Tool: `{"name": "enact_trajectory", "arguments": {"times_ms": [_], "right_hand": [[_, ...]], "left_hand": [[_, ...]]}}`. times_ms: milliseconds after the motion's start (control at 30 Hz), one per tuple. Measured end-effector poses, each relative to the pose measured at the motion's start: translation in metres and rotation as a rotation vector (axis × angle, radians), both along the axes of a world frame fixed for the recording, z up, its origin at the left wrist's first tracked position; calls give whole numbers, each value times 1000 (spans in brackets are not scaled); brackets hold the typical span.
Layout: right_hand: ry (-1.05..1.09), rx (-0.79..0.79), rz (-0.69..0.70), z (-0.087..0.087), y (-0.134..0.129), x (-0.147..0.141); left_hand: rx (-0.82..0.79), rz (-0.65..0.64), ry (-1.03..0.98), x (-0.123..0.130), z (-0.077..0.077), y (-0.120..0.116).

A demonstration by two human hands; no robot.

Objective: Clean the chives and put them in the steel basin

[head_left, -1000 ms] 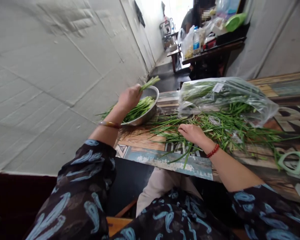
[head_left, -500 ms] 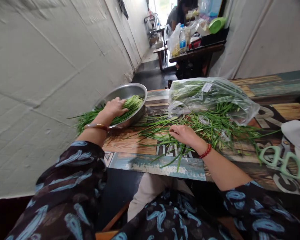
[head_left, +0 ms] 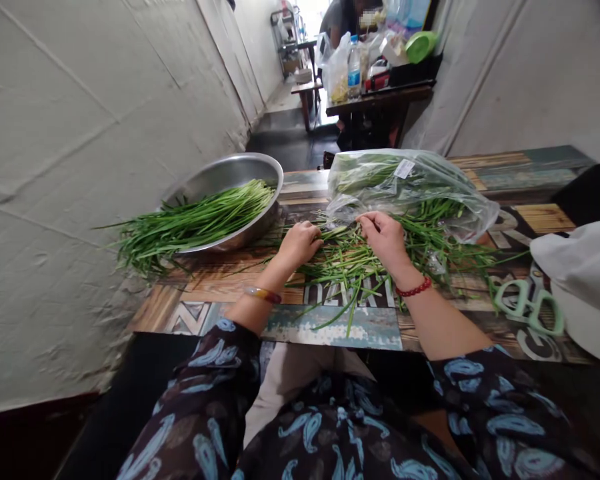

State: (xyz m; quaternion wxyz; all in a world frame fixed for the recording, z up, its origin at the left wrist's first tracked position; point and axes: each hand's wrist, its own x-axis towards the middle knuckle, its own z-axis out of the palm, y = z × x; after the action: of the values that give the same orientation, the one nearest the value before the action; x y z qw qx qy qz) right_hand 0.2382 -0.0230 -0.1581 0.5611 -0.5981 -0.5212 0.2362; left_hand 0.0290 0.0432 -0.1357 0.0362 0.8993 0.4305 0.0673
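Observation:
Long garlic chives [head_left: 220,213] lie bundled in a steel basin [head_left: 260,163], their green tips hanging over its left rim. My left hand [head_left: 300,243], fingers curled, is at the left end of a loose pile of chives [head_left: 350,263] on the table. Pale stems show at its fingertips, so it appears to grip some. Over the same pile, close to a clear plastic bag [head_left: 420,173], my right hand [head_left: 384,241] has thumb and forefinger pinched together. Whatever is between those fingers is too small to make out. More chives fill the bag.
Green-handled scissors [head_left: 527,307] lie on the right of the patterned table [head_left: 340,327], beside a white cap [head_left: 585,280]. A wall runs along the left. Farther back, a person [head_left: 337,27] is behind another table [head_left: 380,100] holding a water bottle [head_left: 354,70] and bags.
My left hand has left the chives in the basin and come right to the loose pile. My right hand has moved slightly forward, nearer the bag. The view has shifted a little.

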Motion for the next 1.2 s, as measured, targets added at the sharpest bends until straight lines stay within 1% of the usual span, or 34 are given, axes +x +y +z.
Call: {"name": "enact_trajectory", "arguments": {"times_ms": [67,167,233,300,367,400,500,567,633,700,800,867,933,1000,1067,1133,1200], "right_hand": [[-28,-6,8,-2,0,-2],[-91,-14,43,-2,-3,-6],[-129,-16,59,-1,-5,-9],[-132,-23,56,2,-7,-9],[-71,-35,53,8,-9,-8],[-30,-41,58,14,-11,-7],[29,-65,130,37,-20,-7],[21,-90,186,52,-24,-12],[62,-104,194,60,-24,-20],[132,-102,182,58,-19,-31],[227,-130,151,42,-8,-44],[273,-153,112,31,-1,-47],[296,-177,123,24,4,-46],[300,-193,172,20,7,-45],[310,-186,197,17,7,-45],[345,-179,196,15,6,-45],[403,-185,213,14,4,-44]], "left_hand": [[30,36,-11,0,-10,-1],[54,53,-39,-1,-17,0],[35,50,-134,-3,-19,2],[-27,44,-318,-7,-19,5],[-148,42,-554,-12,-16,7],[-236,41,-675,-15,-13,6],[-574,32,-1005,-23,-3,1],[-748,9,-1153,-25,3,-5],[-799,-21,-1202,-25,7,-9],[-804,-46,-1205,-25,9,-12],[-787,-37,-1193,-23,6,-12],[-760,-31,-1190,-22,4,-11],[-724,-46,-1188,-20,2,-12],[-689,-59,-1177,-18,1,-13],[-687,-61,-1171,-18,2,-14],[-686,-33,-1199,-20,4,-13],[-658,22,-1260,-24,6,-11]]}}
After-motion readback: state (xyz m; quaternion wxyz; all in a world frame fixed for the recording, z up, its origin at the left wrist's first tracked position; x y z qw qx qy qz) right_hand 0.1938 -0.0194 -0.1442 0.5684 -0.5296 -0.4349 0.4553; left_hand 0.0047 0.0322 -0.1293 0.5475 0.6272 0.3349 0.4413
